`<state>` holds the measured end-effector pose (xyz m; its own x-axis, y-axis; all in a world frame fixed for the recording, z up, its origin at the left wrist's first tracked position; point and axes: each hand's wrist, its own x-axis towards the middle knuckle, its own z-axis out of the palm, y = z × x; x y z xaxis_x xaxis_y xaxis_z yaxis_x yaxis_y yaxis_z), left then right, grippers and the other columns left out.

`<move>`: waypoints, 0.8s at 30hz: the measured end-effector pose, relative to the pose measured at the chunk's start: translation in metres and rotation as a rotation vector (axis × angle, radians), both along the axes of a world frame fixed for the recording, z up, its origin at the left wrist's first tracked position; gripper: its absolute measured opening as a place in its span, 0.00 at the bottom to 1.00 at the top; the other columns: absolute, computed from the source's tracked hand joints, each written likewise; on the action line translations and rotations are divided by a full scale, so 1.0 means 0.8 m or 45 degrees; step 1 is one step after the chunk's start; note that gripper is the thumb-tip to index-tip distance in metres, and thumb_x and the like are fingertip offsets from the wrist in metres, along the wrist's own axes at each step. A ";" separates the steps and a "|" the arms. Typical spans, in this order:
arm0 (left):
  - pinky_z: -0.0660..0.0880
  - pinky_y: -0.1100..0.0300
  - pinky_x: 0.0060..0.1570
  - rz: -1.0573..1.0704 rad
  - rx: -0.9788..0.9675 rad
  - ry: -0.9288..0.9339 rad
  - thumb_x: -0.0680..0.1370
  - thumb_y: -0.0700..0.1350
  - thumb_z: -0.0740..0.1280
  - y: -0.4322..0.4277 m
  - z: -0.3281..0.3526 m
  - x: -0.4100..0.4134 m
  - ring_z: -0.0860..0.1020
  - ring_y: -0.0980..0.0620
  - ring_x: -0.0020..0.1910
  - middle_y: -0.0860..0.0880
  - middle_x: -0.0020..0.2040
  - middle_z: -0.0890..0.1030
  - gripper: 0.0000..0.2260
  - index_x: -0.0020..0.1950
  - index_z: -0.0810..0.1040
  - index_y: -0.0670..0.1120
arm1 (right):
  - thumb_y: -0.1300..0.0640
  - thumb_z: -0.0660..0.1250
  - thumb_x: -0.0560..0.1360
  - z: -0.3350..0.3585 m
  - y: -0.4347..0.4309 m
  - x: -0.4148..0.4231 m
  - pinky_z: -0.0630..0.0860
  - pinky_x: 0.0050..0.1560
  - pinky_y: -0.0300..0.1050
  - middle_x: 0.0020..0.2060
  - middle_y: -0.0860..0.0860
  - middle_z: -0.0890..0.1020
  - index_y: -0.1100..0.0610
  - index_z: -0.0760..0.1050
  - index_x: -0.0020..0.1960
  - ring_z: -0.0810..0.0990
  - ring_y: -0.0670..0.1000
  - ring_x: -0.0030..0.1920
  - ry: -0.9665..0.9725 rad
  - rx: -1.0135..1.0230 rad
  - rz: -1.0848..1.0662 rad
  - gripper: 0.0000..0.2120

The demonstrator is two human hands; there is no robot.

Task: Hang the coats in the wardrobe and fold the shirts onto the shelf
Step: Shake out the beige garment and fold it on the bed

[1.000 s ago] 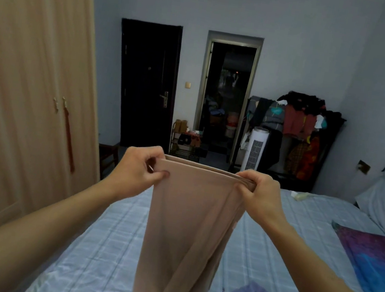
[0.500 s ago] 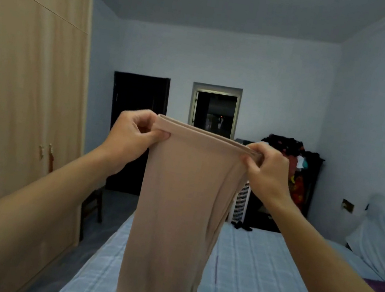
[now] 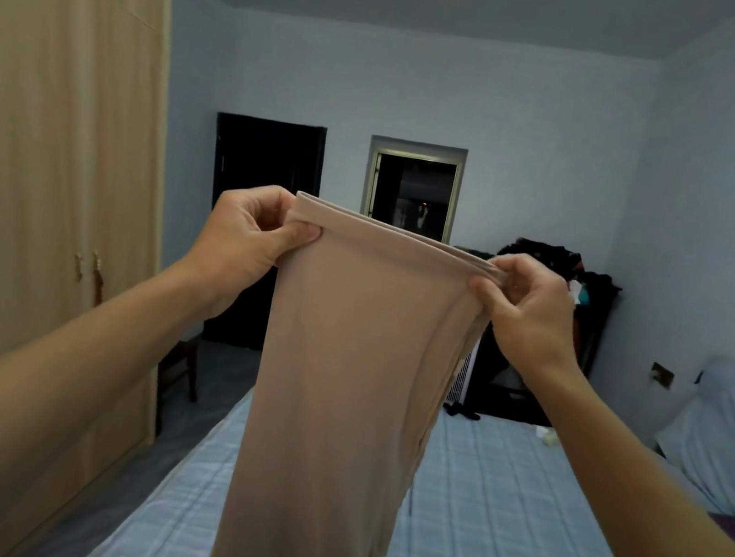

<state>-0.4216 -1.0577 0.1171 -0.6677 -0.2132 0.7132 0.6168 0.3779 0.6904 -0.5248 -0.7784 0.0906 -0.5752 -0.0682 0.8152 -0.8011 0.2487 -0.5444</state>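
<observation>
A beige garment [image 3: 347, 395] hangs straight down in front of me, held up by its top hem over the bed. My left hand [image 3: 248, 245] pinches the hem's left corner between thumb and fingers. My right hand [image 3: 526, 310] pinches the right corner the same way. The cloth is stretched flat between both hands and its lower end runs out of the frame. The light wooden wardrobe [image 3: 35, 177] stands along the left wall with its doors closed.
A bed with a pale blue checked sheet [image 3: 510, 517] lies below the garment. Pillows [image 3: 729, 441] sit at its right. A wooden chair [image 3: 184, 360] stands by the wardrobe. At the far wall are a dark door [image 3: 261, 194], an open doorway [image 3: 412, 194] and a loaded clothes rack [image 3: 544, 335].
Both hands have lifted the garment higher and my view has tilted up, showing ceiling and upper wardrobe doors. The grip on the hem is unchanged.
</observation>
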 end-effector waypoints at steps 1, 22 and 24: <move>0.77 0.63 0.37 0.007 0.008 -0.021 0.76 0.42 0.72 -0.001 -0.007 -0.002 0.80 0.54 0.40 0.45 0.43 0.82 0.08 0.49 0.79 0.37 | 0.60 0.73 0.74 -0.008 -0.001 -0.003 0.81 0.42 0.42 0.39 0.49 0.84 0.54 0.80 0.48 0.83 0.49 0.40 -0.035 0.010 0.004 0.04; 0.76 0.66 0.40 0.192 0.018 -0.509 0.77 0.36 0.70 -0.034 -0.219 0.019 0.78 0.56 0.42 0.44 0.43 0.80 0.04 0.50 0.79 0.36 | 0.63 0.71 0.75 -0.230 -0.043 -0.007 0.83 0.46 0.48 0.40 0.52 0.83 0.52 0.78 0.47 0.83 0.49 0.41 -0.575 0.247 0.192 0.07; 0.76 0.68 0.40 0.181 0.049 -0.535 0.77 0.34 0.70 -0.038 -0.235 0.024 0.78 0.60 0.38 0.46 0.41 0.80 0.02 0.47 0.79 0.39 | 0.64 0.71 0.75 -0.247 -0.049 -0.005 0.83 0.47 0.51 0.41 0.55 0.84 0.56 0.79 0.48 0.83 0.51 0.41 -0.629 0.270 0.234 0.05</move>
